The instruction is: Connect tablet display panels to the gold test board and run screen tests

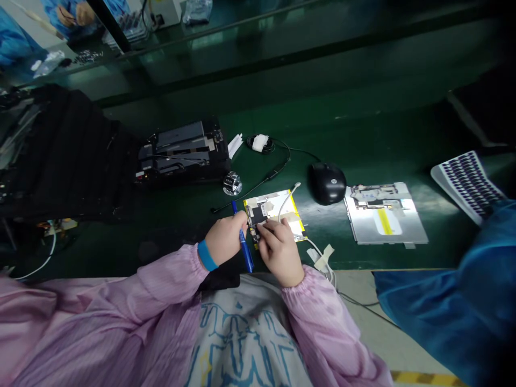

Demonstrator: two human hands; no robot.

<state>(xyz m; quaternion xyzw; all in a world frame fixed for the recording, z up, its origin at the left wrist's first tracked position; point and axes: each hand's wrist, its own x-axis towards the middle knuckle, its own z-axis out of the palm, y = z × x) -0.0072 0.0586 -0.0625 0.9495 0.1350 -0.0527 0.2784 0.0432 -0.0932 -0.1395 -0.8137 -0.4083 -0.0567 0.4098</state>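
Panel (268, 207) lies at twelve o'clock before us. Our left hand (226, 236) grips a pen (245, 251); whether our right hand (281, 251) pinches anything, we can't tell. Seemingly we're at close handwork; next calls for steadiness.

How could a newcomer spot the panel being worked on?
On the green table, find the left hand and right hand in pink sleeves. The panel lies partly beneath these hands. Yellow edging sets it apart from the silver panel beyond the black mouse.
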